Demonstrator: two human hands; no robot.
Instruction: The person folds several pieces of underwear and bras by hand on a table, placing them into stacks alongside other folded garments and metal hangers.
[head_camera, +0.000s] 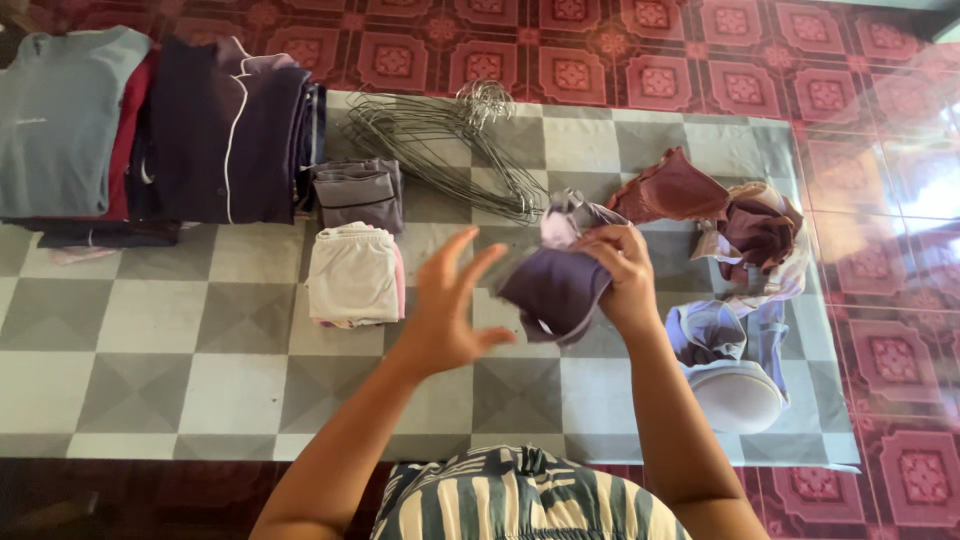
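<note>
The right hand (622, 268) has its fingers curled and pinched on the upper edge of a purple garment (556, 288), which hangs bunched above the grey checkered mat (140, 340), just right of the picture's middle; its long axis runs from about 1 o'clock, where a paler fold sticks up by the knuckles, down to 7 o'clock, where the loose end droops. The left hand (448, 305) is beside it at 9 o'clock, fingers spread apart and empty, the fingertips just short of the cloth. Farther out, at 9 o'clock from that hand, lies a folded cream stack (353, 274), with a folded grey piece (358, 193) above it at 12. Wire hangers (450, 145) lie at 11 o'clock of the held garment. At 2 to 4 o'clock of the right hand sits a heap of unfolded maroon and pale clothes (745, 240). Far at 10 o'clock rest taller folded stacks (150, 125)
</note>
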